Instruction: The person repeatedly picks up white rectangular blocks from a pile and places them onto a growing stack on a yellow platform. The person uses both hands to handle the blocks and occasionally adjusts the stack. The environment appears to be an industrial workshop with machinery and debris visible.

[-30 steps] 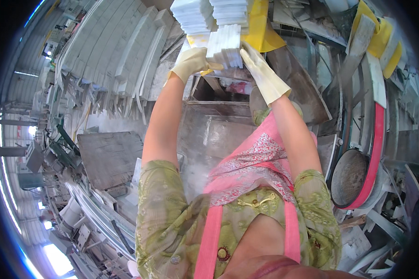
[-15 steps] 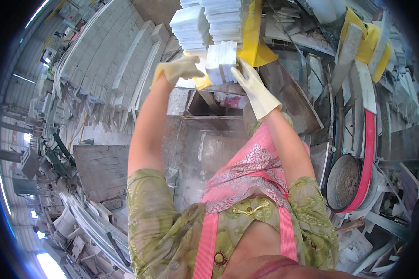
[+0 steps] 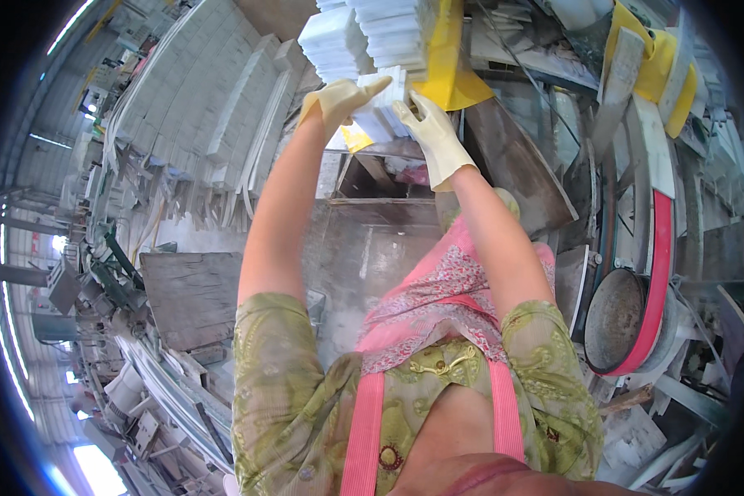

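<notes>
A small row of white stone tiles [image 3: 380, 117] stands on edge near the front of a work surface. My left hand [image 3: 339, 101], in a cream rubber glove, grips the row from the left, its thumb reaching over the top. On the right side my gloved right hand [image 3: 430, 134] presses its fingers and thumb against the tiles. Between both hands the row leans slightly. Right behind it rise taller stacks of flat white tiles [image 3: 393, 33], with another stack [image 3: 332, 43] to their left.
Yellow sheeting [image 3: 446, 58] hangs beside the stacks. Long rows of pale slabs [image 3: 174, 107] fill the left. A brown board [image 3: 517, 157] slants at the right, near a wheel with a red band [image 3: 655, 273]. Below the surface is an open wooden box [image 3: 380, 211].
My left hand has moved right and up onto the tiles, its thumb now across their top. My right hand has shifted left against their side. The row now tilts a little.
</notes>
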A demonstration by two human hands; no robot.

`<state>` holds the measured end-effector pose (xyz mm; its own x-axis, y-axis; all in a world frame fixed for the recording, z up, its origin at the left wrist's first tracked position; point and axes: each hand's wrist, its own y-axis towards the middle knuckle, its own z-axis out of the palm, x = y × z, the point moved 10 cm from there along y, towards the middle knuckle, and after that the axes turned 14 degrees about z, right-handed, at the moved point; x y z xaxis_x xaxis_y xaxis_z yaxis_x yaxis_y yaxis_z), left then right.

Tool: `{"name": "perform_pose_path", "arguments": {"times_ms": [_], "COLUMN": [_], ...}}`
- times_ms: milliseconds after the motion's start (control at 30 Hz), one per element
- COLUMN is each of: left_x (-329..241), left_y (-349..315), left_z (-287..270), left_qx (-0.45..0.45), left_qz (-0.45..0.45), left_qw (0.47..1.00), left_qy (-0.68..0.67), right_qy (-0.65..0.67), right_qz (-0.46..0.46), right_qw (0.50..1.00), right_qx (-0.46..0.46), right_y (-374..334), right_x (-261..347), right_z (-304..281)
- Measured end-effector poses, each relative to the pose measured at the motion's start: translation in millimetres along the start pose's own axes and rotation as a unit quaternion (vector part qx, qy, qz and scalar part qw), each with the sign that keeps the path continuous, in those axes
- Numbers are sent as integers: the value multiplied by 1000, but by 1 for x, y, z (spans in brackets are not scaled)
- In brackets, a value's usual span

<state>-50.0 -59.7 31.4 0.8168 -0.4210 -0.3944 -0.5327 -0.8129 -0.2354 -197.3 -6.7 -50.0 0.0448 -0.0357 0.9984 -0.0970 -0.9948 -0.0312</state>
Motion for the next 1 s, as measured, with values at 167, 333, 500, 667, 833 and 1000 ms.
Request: {"name": "perform_pose_path", "arguments": {"times_ms": [167,333,500,667,833,1000], "left_x": [-18,-8,14,29,33,33], "left_y": [19,28,28,28,23,17], "left_z": [-4,17,8,15,20,30], "left_qx": [-67,-39,-179,-207,-215,-205], "left_qz": [-56,-225,-281,-279,-264,-228], "left_qw": [990,963,939,937,940,944], "left_qy": [107,143,82,27,-30,-117], "right_qy": [39,-246,-246,-264,-228,-245], "right_qz": [39,65,79,63,65,62], "right_qw": [997,967,966,963,971,967], "right_qx": [56,0,16,2,26,11], "right_y": [-19,-28,-22,-23,-29,-17], "right_x": [3,-6,-11,-6,-1,-17], "right_z": [9,8,9,9,9,8]}}
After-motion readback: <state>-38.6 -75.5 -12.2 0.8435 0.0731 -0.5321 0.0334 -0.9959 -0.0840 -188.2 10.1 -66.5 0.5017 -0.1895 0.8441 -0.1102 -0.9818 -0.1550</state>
